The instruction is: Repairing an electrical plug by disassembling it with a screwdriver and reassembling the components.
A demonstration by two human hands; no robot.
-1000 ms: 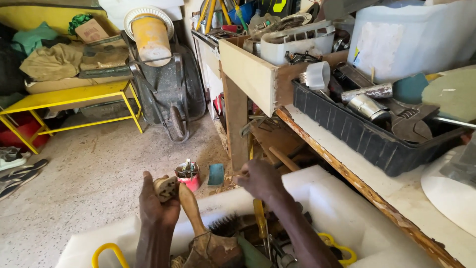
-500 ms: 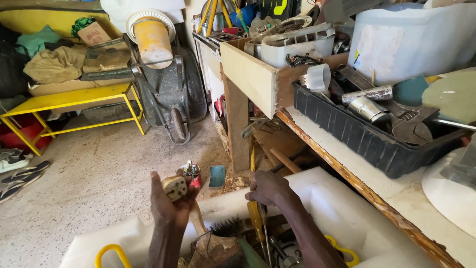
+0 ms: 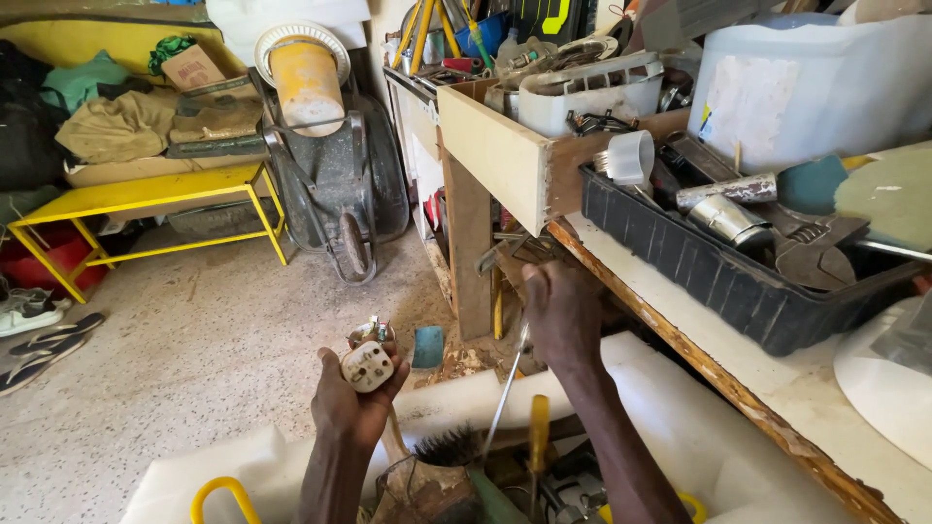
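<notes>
Left hand [image 3: 351,403] gripping plug [image 3: 368,366] pins-up for easy access, right hand [image 3: 561,315] closed on screwdriver [image 3: 505,393], tip down toward tub [image 3: 680,427].

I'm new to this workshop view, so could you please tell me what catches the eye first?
The left hand holds up a white plug at centre. The right hand grips a thin metal tool near the bench. A wheelbarrow stands upended at the back, beside a yellow bench.

Left hand [image 3: 351,403] grips a white electrical plug [image 3: 368,366] at six o'clock. Right hand [image 3: 561,312] holds a thin metal rod [image 3: 505,393] beside the tabletop [image 3: 777,398] edge. Black crate [image 3: 718,281] at three o'clock; wheelbarrow [image 3: 335,175] at eleven; yellow bench [image 3: 136,209] at ten.
</notes>
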